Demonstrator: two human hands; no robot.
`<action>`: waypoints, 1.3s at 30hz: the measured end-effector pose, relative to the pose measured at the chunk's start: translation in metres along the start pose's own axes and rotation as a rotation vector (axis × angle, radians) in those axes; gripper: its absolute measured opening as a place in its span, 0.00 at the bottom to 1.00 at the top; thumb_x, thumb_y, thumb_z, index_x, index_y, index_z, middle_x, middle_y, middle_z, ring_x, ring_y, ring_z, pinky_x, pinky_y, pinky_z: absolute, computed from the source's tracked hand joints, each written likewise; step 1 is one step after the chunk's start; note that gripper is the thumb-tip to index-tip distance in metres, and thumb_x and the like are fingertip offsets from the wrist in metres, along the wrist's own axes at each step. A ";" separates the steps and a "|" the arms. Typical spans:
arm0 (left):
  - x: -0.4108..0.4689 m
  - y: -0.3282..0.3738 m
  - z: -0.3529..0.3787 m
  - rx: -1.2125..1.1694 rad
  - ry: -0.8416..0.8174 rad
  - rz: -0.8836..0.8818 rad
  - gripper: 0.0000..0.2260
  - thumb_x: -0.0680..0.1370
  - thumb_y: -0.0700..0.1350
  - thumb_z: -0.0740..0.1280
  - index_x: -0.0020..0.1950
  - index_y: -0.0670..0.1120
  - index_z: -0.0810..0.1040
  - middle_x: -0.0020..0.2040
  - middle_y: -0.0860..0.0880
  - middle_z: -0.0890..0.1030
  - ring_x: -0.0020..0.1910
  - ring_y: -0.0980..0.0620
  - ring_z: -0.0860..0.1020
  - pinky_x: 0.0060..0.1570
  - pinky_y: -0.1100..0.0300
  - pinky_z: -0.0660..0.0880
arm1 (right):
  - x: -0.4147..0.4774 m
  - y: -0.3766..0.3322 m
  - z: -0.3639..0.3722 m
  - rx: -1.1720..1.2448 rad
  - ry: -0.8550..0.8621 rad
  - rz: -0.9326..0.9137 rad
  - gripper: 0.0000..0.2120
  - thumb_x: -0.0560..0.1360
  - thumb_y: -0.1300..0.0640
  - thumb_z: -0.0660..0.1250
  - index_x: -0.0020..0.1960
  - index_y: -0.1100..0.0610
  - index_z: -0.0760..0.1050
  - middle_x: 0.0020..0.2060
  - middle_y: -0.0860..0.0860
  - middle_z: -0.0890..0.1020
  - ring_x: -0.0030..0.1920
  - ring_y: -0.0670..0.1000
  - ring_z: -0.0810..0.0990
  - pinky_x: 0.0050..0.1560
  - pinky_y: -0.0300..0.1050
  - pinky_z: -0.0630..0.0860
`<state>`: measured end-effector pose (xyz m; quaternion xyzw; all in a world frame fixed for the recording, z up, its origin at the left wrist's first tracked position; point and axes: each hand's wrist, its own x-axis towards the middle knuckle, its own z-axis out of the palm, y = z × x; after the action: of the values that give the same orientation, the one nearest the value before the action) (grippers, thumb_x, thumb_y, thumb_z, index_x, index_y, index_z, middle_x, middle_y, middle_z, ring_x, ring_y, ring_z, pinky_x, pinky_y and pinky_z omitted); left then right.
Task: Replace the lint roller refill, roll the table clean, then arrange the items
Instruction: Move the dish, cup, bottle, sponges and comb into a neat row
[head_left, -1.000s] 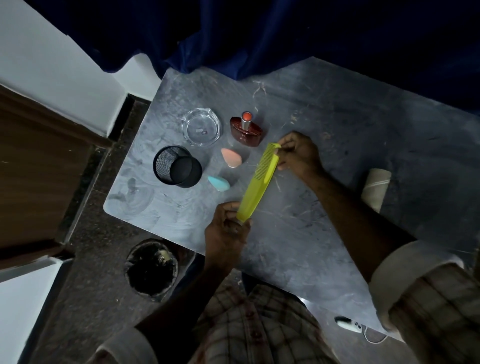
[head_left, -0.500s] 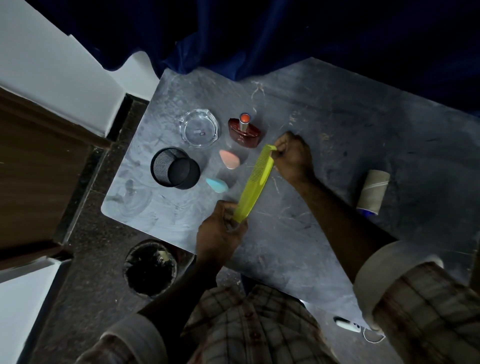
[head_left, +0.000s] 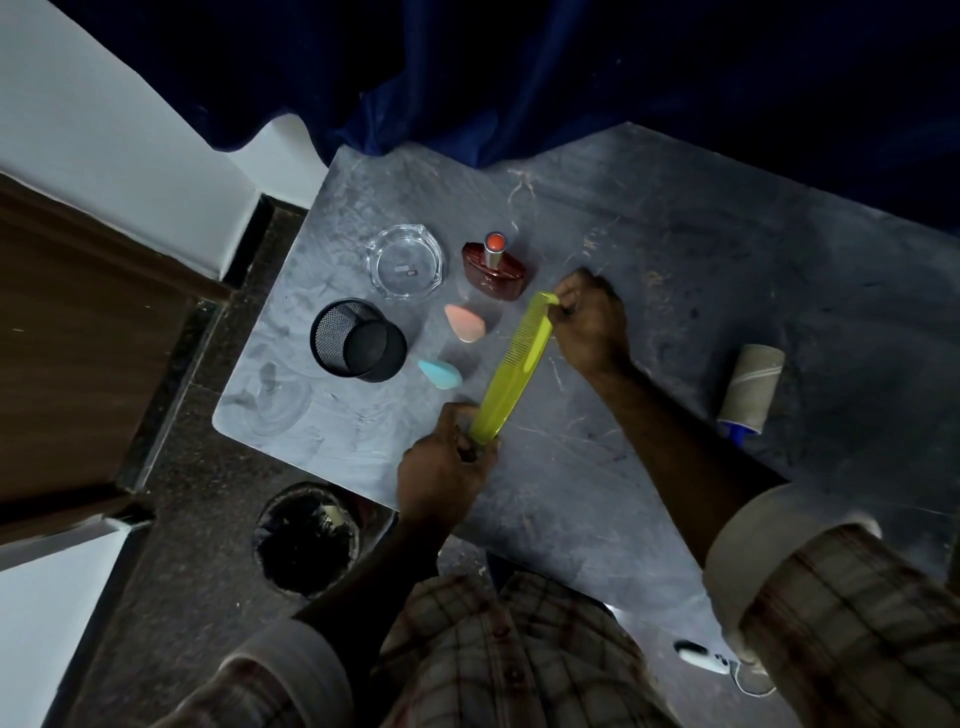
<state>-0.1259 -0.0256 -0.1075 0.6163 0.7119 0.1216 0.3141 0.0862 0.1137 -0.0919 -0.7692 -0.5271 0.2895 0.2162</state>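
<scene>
Nearest, the left hand (head_left: 447, 467) has its fingers (head_left: 480, 453) pinched closed on the handle end of the yellow-green comb (head_left: 514, 369). The comb runs diagonally away over the grey surface (head_left: 597, 499) to the right hand (head_left: 589, 322), whose fingers are closed on the far tip — both ends held, and whether the comb touches the surface cannot be told. Just left of it lie a blue makeup sponge (head_left: 440, 375) and a peach makeup sponge (head_left: 465, 323); beyond those stand a black mesh cup (head_left: 358, 340), a clear glass ashtray (head_left: 406, 261) and a dark red perfume bottle (head_left: 494, 270). The lint roller (head_left: 750, 389) lies well apart to the right. This looks like the arranging step. To do it well, lower the comb flat beside the sponges, keep it parallel to their row, and release both ends together — so it does not pivot into them.
</scene>
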 end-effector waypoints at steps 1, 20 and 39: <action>0.000 0.000 0.000 0.003 0.005 0.004 0.23 0.71 0.69 0.65 0.62 0.62 0.71 0.32 0.57 0.79 0.38 0.45 0.85 0.39 0.51 0.81 | 0.000 0.000 0.000 -0.006 0.002 -0.005 0.07 0.75 0.62 0.72 0.53 0.61 0.79 0.48 0.58 0.86 0.56 0.60 0.82 0.59 0.55 0.77; -0.004 0.003 -0.007 -0.190 -0.032 0.004 0.19 0.72 0.63 0.72 0.57 0.57 0.74 0.28 0.53 0.76 0.29 0.54 0.77 0.35 0.56 0.77 | -0.013 -0.003 -0.017 0.156 0.124 0.070 0.13 0.73 0.61 0.72 0.57 0.60 0.78 0.48 0.57 0.85 0.50 0.57 0.84 0.55 0.51 0.80; -0.025 0.184 0.111 -0.041 -0.799 0.411 0.25 0.76 0.50 0.78 0.70 0.44 0.77 0.64 0.44 0.85 0.62 0.44 0.84 0.62 0.51 0.80 | -0.165 0.150 -0.113 0.031 0.241 0.469 0.15 0.78 0.52 0.73 0.56 0.63 0.82 0.50 0.63 0.86 0.50 0.62 0.86 0.50 0.52 0.80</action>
<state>0.0891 -0.0342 -0.0832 0.7373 0.3950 -0.0518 0.5456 0.2195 -0.0970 -0.0685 -0.8958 -0.3003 0.2461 0.2162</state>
